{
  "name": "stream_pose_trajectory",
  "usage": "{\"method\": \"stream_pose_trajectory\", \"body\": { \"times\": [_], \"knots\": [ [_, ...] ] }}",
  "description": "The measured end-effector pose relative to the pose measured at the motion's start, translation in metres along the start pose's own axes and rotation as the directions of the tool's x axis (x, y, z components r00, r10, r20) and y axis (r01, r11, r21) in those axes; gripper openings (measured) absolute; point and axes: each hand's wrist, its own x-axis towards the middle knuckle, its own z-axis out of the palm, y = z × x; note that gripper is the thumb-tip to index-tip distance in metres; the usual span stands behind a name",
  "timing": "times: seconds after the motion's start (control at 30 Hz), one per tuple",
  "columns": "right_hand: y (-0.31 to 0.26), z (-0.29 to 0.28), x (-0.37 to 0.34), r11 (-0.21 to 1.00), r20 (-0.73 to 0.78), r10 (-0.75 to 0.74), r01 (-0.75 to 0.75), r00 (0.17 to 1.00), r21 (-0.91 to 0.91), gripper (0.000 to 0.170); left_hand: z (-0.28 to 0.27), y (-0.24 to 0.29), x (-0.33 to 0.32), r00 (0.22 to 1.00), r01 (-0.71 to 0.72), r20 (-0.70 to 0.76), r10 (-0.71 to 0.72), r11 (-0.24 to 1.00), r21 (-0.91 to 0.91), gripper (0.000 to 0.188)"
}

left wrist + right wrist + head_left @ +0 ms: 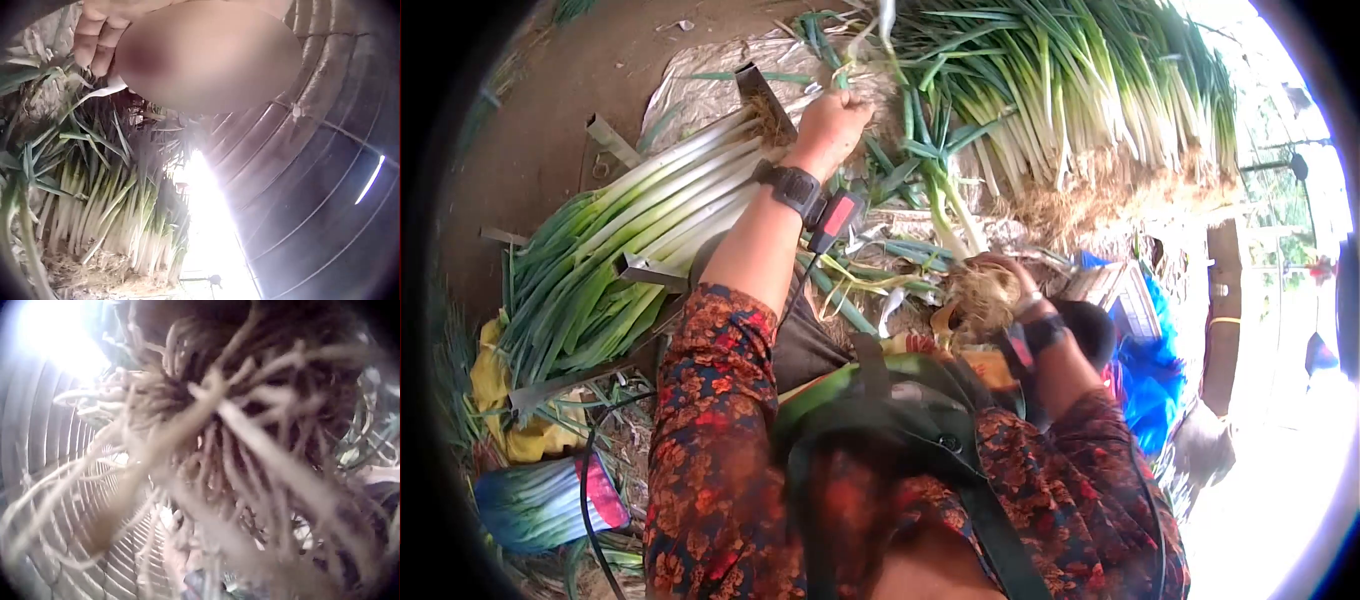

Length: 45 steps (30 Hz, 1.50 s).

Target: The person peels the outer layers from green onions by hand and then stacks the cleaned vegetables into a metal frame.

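Observation:
My left hand (pixel 832 128) is raised at upper centre, its curled fingers pinching a thin leek leaf (pixel 841 76). In the left wrist view, a pale strip of leaf (pixel 107 90) hangs by the bent fingers of that hand (pixel 100 39). Lower and to the right, my right hand (pixel 1012 278) grips a leek (pixel 945 205) close to its bushy roots (pixel 982 298), the green leaves pointing away from the body. Those roots (pixel 212 425) fill most of the right wrist view and hide the fingers there.
A large row of leeks (pixel 1080 110) lies at upper right, roots toward the body. More leeks (pixel 650 220) rest in a metal frame (pixel 650 272) on the left. Loose leaves litter the ground between. A blue bag (pixel 1150 390) is at right, a wrapped bundle (pixel 550 503) at lower left.

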Motion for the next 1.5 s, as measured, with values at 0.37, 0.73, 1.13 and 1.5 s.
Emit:
{"method": "stream_pose_trajectory", "body": {
  "times": [0.37,0.73,1.13,1.5],
  "knots": [
    [-0.114,0.068,-0.241,0.718,-0.427,-0.079,-0.246,0.901,-0.651,0.028,0.064,0.027,-0.059,0.834,-0.516,0.398,0.382,0.794,0.321,0.047],
    [-0.061,0.091,-0.307,0.777,-0.234,-0.102,-0.069,0.967,-0.626,0.038,0.130,0.080,-0.149,0.404,-0.911,0.338,0.850,0.337,0.239,0.074],
    [-0.056,0.023,-0.261,0.218,-0.024,-0.500,0.099,0.866,-0.971,0.049,0.011,0.194,-0.156,0.240,-0.792,0.474,0.847,-0.111,0.601,0.005],
    [-0.100,0.038,-0.151,-0.530,0.454,-0.646,0.067,0.613,-0.846,0.049,-0.057,0.122,-0.163,0.683,-0.494,0.715,0.147,0.815,0.303,0.045]
  ]
}}
